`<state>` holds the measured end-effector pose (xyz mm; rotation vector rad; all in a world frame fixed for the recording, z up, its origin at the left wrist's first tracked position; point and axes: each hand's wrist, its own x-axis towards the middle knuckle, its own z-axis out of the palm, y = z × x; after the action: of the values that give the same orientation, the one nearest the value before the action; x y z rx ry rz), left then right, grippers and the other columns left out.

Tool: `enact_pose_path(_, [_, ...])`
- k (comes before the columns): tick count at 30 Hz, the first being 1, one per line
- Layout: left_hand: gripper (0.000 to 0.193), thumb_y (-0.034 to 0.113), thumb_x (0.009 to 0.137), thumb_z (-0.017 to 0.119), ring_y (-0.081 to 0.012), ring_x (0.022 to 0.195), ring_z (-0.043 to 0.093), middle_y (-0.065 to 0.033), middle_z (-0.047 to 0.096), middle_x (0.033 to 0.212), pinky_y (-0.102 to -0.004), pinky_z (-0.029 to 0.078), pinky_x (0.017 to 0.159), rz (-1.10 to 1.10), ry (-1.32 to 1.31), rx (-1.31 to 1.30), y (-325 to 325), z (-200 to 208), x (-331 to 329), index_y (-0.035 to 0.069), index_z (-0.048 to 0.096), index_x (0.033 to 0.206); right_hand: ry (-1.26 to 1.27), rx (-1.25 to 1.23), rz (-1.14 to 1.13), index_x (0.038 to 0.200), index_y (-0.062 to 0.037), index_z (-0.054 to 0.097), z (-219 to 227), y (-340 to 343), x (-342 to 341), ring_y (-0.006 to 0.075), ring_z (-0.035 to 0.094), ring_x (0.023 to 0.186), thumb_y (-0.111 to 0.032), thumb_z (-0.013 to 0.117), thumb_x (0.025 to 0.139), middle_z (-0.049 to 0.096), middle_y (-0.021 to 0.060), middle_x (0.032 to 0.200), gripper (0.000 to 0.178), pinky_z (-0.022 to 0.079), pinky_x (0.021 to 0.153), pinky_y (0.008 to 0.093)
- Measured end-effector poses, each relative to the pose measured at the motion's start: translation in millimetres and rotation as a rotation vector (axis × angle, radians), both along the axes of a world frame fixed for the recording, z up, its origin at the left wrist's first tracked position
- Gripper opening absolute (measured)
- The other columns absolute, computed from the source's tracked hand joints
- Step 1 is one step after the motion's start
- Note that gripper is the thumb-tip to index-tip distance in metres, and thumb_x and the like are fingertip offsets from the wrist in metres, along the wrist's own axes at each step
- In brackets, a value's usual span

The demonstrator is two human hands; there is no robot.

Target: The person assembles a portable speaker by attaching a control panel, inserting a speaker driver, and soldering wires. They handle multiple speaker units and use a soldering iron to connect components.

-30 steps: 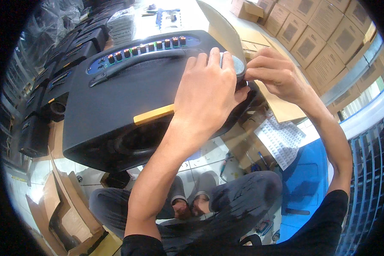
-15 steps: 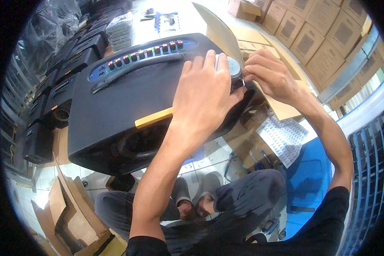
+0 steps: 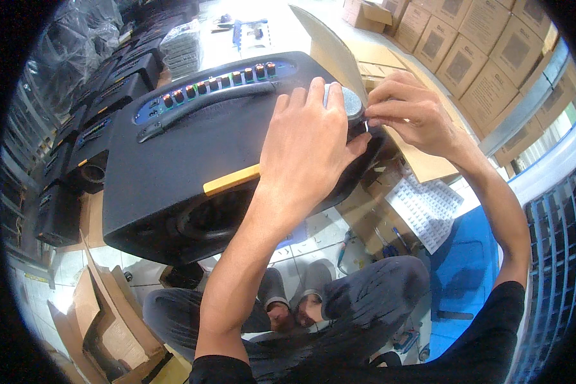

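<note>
A black speaker cabinet [image 3: 192,147] lies before me, with a row of knobs on its blue panel [image 3: 217,80], a black handle [image 3: 211,109] and a yellow strip [image 3: 232,181]. My left hand [image 3: 306,144] lies over its right end, fingers and thumb wrapped round a round part with a grey disc top [image 3: 352,102], which looks like a speaker magnet. Beside that part, my right hand [image 3: 411,114] is closed in a pinch. A thin white piece [image 3: 367,127], perhaps a wire, shows at its fingertips; the fingers hide the rest.
An open cardboard box [image 3: 422,150] adjoins the cabinet's right end. Below it lie a printed sheet [image 3: 424,206] and a blue bin [image 3: 461,275]. More black speakers [image 3: 118,96] line the left; stacked cartons [image 3: 486,70] stand at far right. Torn cardboard [image 3: 112,320] lies lower left.
My right hand has shifted slightly and its fingers sit a little differently at the round part. My left hand keeps its hold.
</note>
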<state>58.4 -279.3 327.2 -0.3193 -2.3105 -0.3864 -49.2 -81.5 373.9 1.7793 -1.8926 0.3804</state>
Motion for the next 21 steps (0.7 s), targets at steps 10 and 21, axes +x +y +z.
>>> enact_pose_path(10, [0.053,0.032,0.087,0.076,-0.0323,0.107,0.063,-0.0224,0.065,0.114,-0.0423,0.048,0.095,-0.012,0.002,0.017,0,1,0,-0.009,0.064,0.119,0.063,0.068,-0.018,0.088,-0.0004,0.067,3,-4,11,0.0292,0.059,0.096,-0.005,0.072,0.081,0.063,0.01,0.093,0.01,0.047,0.087,0.0408])
enact_pose_path(21, [0.057,0.031,0.085,0.077,-0.0342,0.11,0.062,-0.0232,0.064,0.119,-0.0424,0.048,0.098,-0.025,-0.051,0.024,-1,2,0,-0.009,0.062,0.123,-0.122,0.104,-0.188,0.088,0.0021,0.067,5,-6,30,0.0314,0.059,0.096,-0.003,0.07,0.083,0.064,0.0133,0.095,0.008,0.05,0.085,0.0406])
